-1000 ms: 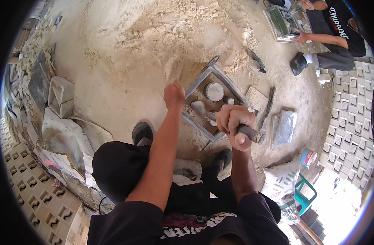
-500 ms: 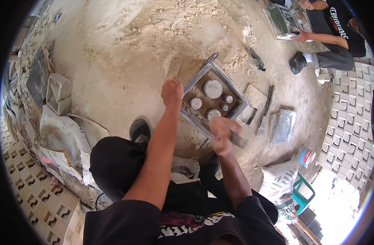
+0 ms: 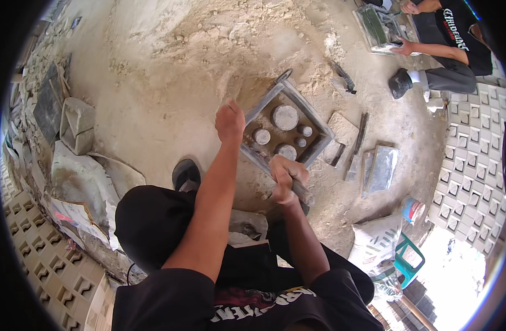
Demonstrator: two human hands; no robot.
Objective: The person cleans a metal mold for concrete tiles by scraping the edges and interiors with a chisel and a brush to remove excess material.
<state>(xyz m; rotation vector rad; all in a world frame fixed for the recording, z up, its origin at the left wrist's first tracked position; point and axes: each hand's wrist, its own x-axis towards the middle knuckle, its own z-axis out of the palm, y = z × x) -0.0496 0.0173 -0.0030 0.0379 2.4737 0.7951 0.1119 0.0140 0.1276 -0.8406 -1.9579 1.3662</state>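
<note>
A square grey metal mould frame lies on the ground before me, turned cornerwise. Inside its brown fill stand several round grey pieces, the largest a disc and a smaller one a disc. My left hand is closed in a fist beside the frame's left side; what it grips, if anything, is hidden. My right hand is wrapped around a grey tool with a thick, blunt end, over the frame's near edge. The tool's other end is hidden, and its kind does not show.
Loose sand lies beyond the frame. Right of it are flat plates, a sack, a bucket and a green stool. A co-worker's hand rests at another mould at upper right. Patterned blocks stand stacked.
My right hand has moved left and slightly down with the tool, which is less blurred now. My left hand stays beside the frame.
</note>
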